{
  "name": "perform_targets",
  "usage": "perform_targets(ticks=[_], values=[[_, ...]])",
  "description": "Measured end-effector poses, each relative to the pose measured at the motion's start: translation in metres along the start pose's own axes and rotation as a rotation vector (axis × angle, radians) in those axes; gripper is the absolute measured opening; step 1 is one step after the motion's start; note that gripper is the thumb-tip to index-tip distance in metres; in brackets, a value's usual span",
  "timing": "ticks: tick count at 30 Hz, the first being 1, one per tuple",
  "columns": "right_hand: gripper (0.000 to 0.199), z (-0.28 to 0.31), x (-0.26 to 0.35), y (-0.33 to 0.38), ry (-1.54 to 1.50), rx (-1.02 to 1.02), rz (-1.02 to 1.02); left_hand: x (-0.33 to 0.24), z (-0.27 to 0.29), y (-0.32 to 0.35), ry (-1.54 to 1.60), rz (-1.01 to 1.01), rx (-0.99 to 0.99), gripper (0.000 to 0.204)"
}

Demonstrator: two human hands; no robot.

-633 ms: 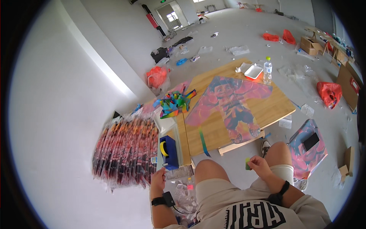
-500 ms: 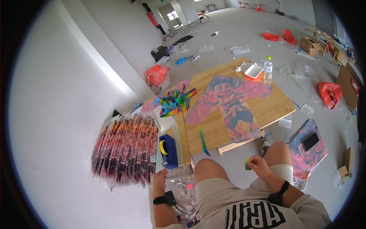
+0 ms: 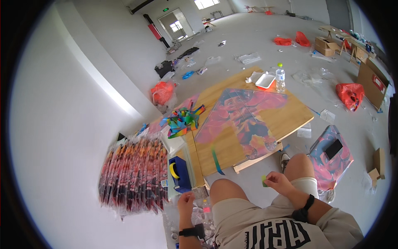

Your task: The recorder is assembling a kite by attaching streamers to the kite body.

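In the head view, your right hand (image 3: 277,182) pinches a small green piece (image 3: 264,181) in its fingers, short of the bench (image 3: 205,159) where the printed kite-shaped sheet (image 3: 248,120) lies. Your left hand (image 3: 186,201) is near the blue tape dispenser (image 3: 181,176); I cannot tell whether its fingers grip anything.

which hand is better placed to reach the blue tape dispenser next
Probably the left hand: it is close beside the blue tape dispenser, while the right hand is farther off and pinches a small green piece.

Brightly lit, far window (image 3: 206,3) glowing, fisheye-bent edges
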State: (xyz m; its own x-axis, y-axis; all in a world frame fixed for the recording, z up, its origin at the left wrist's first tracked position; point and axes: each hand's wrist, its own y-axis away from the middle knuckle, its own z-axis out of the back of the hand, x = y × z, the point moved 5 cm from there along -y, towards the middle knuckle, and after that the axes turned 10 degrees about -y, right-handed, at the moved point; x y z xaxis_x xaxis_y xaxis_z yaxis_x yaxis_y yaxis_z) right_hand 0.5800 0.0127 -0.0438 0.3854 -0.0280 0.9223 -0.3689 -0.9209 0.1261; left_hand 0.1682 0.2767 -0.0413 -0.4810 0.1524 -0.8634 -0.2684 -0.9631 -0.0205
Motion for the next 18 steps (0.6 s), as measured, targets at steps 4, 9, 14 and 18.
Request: perform_targets(ticks=[4, 9, 14, 18], values=[[0.009, -0.052, 0.069, -0.005, 0.083, 0.293, 0.233, -0.18, -0.045, 0.038, 0.271, -0.218, 0.003, 0.014], [0.015, -0.123, 0.173, 0.013, 0.031, 0.525, 0.419, -0.285, -0.083, 0.069, 0.403, -0.458, 0.002, 0.029], [0.018, -0.124, 0.181, 0.024, 0.101, 0.545, 0.459, -0.304, -0.103, 0.083, 0.304, -0.52, 0.018, 0.035], [0.018, -0.116, 0.169, 0.031, 0.132, 0.48, 0.392, -0.281, -0.119, 0.081, 0.093, -0.554, -0.035, 0.041]])
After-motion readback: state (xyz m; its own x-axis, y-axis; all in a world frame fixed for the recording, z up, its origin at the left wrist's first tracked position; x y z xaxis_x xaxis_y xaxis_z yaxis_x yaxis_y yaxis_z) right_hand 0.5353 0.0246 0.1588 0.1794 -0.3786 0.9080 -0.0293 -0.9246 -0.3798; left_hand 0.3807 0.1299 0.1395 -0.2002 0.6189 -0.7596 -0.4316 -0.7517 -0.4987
